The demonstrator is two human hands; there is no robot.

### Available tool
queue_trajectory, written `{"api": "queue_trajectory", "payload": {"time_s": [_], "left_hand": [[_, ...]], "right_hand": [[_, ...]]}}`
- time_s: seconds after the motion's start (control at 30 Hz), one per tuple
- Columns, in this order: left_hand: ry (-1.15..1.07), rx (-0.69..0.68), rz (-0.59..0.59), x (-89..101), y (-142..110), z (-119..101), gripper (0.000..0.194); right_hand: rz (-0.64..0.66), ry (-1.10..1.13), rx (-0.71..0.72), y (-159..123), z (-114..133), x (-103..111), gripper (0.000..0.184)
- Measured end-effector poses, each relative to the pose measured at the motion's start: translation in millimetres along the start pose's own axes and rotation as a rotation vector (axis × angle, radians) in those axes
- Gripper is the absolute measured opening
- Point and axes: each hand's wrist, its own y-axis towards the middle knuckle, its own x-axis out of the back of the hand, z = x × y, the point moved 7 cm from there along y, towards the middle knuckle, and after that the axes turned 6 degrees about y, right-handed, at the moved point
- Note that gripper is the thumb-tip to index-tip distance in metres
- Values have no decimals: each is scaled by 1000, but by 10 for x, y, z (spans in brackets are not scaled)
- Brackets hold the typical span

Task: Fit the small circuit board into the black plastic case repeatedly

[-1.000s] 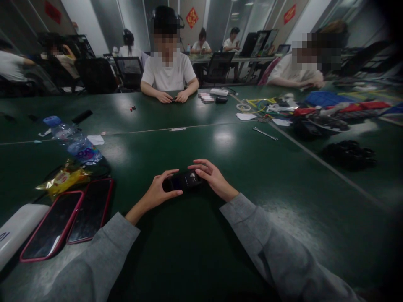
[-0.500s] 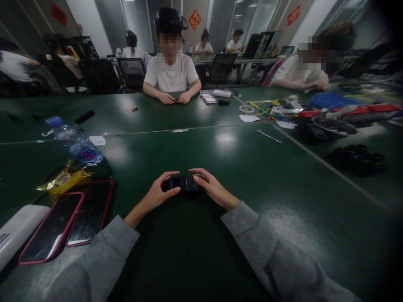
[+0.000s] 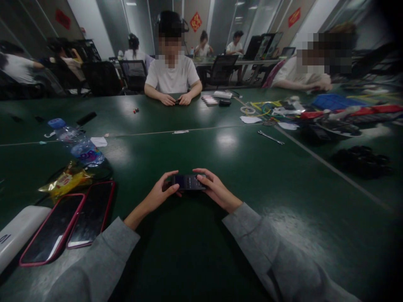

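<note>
A small black handheld device (image 3: 188, 182) with a dark screen at its left end and buttons toward the right is held level above the green table (image 3: 185, 251). My left hand (image 3: 159, 189) is curled round its left end, thumb at the lower corner and index finger along the far side. Round the right end closes my right hand (image 3: 217, 189), its thumb lying on the face over the buttons. The undersides of both hands and the fingers below the device are mostly hidden.
Left of my arms lie two red-edged phones (image 3: 53, 228), a white power bank (image 3: 20, 230), a yellow packet (image 3: 64, 180) and a plastic bottle (image 3: 77, 142). A wrench (image 3: 270, 137) and tangled cables (image 3: 267, 108) lie right. Across the table sits a person (image 3: 171, 75).
Between my hands, the device has shifted slightly right, and its left end shows more. My left thumb now sits nearer its left corner. The whole view has drifted a little.
</note>
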Motion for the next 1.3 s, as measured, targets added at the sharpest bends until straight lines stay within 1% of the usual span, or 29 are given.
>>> {"api": "queue_trajectory", "payload": {"time_s": [0.27, 0.5, 0.67, 0.77, 0.83, 0.9, 0.97, 1.07, 1.13, 1.2, 1.3], "left_hand": [[-97, 5, 33, -19, 9, -16, 66], [-129, 12, 57, -30, 0, -13, 61], [-121, 26, 46, -29, 6, 4, 64], [-88, 8, 17, -15, 14, -10, 57], [-83, -5, -18, 5, 17, -27, 53], [-91, 5, -53, 26, 18, -26, 52], [-96, 20, -88, 47, 22, -10, 52], [-79, 21, -139, 83, 36, 27, 54], [-61, 11, -163, 100, 51, 48, 55], [-53, 2, -178, 109, 68, 60, 55], [-60, -3, -184, 122, 89, 66, 55]], "right_hand": [[68, 7, -82, 2, -58, 15, 38], [55, 25, -71, 1, -64, 26, 37], [50, 25, -46, -2, -49, 9, 36], [43, -32, 19, 10, -17, -15, 34], [40, -146, 97, 18, 28, -35, 31], [24, -308, 199, 16, 92, -56, 30], [19, -463, 303, 1, 159, -93, 34], [57, -647, 434, -24, 226, -182, 50], [78, -759, 507, -26, 247, -235, 56], [81, -847, 556, -7, 251, -262, 55], [81, -909, 591, 44, 235, -275, 52]]}}
